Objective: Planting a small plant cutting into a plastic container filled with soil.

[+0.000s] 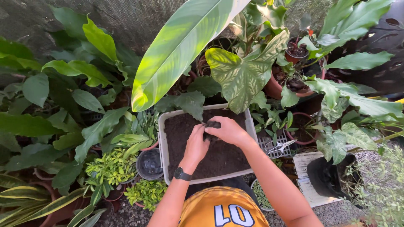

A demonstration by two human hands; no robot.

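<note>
Over a white rectangular tub (pixel 168 143) of dark soil, ringed by potted plants, the left hand (pixel 197 145) and right hand (pixel 229 131) meet, both gripping a small black pot (pixel 211 126), with white-handled scissors (pixel 280 148) lying at right.

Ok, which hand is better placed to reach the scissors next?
Probably right: the right hand sits nearer the scissors, lying right of the soil tub; the left hand is farther. Both hold a black item.

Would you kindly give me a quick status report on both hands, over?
Left hand and right hand together grip small black plastic pot. Held above pale rectangular tub of dark soil. Broad green leaves overhang tub's far edge.
</note>
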